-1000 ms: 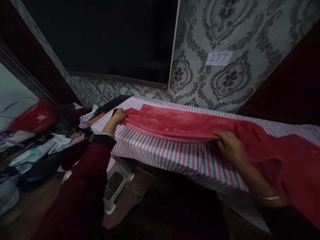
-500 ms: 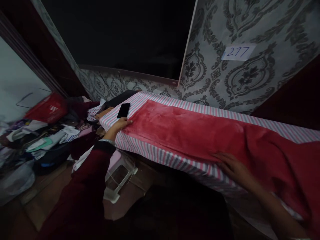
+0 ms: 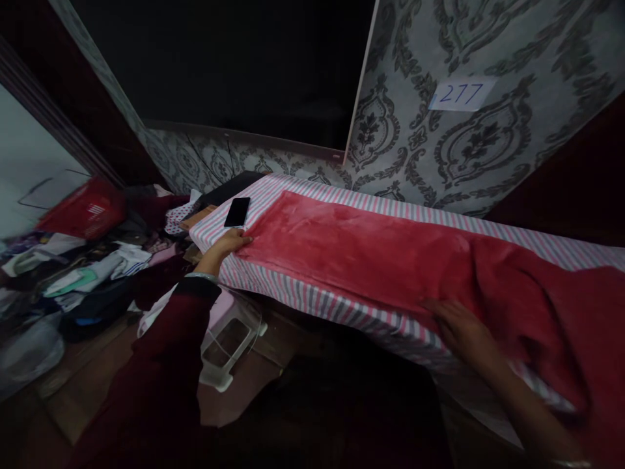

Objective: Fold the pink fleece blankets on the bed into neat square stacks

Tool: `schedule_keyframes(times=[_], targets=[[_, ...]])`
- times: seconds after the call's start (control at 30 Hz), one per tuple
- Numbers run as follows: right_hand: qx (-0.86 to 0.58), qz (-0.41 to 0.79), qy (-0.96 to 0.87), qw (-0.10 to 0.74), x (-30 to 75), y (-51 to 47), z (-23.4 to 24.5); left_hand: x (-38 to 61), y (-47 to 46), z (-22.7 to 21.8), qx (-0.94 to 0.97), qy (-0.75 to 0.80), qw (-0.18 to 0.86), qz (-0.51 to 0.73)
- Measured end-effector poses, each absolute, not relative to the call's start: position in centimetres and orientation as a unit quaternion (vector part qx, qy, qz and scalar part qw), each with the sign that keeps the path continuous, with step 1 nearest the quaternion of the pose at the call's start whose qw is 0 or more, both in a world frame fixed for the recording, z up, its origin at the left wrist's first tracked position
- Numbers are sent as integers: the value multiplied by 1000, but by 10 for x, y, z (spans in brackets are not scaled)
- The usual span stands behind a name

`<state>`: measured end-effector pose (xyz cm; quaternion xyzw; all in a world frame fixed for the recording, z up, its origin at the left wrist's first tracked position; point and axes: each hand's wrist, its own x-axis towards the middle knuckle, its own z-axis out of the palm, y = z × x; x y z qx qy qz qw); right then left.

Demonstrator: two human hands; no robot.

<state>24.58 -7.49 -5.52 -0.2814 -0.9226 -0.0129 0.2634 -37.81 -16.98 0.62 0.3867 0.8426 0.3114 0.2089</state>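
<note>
A soft red plush cloth [image 3: 351, 247] lies lengthwise over a table covered by a pink, grey and white striped tablecloth [image 3: 312, 296]. It is fairly flat on the left and bunched in folds towards the right. My left hand [image 3: 230, 242] pinches its near left corner, thumb on top. At the near edge, further right, my right hand [image 3: 461, 326] has its fingers curled on the cloth; the thumb is hard to see. Just beyond my left hand rests a black phone [image 3: 237, 212].
A large dark television [image 3: 234, 71] hangs above the table on patterned wallpaper, beside a paper marked 277 [image 3: 461, 94]. Heaped clothes [image 3: 97, 273] and a red bag [image 3: 83, 208] are on the left. A pale plastic stool [image 3: 227, 339] stands below the table's front edge.
My right hand has shifted slightly right along the cloth's near edge, and its fingers look more curled. My left hand stays at the corner. The whole view has moved a little.
</note>
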Motion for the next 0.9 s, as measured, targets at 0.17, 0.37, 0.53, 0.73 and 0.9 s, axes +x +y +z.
schedule_keyframes(times=[0.17, 0.37, 0.53, 0.73, 0.9], targets=[[-284, -5, -914, 291, 246, -77, -63, -378, -166, 8, 409, 843, 217, 276], [-269, -9, -903, 334, 257, -81, -65, -380, -174, 13, 420, 838, 228, 262], [-291, 21, -893, 342, 258, -84, -69, -381, -179, 15, 438, 821, 245, 274], [-320, 48, -900, 292, 254, -94, -65, -373, -174, 20, 446, 856, 184, 187], [-341, 41, -897, 276, 238, -93, -29, -364, -173, 25, 446, 869, 158, 148]])
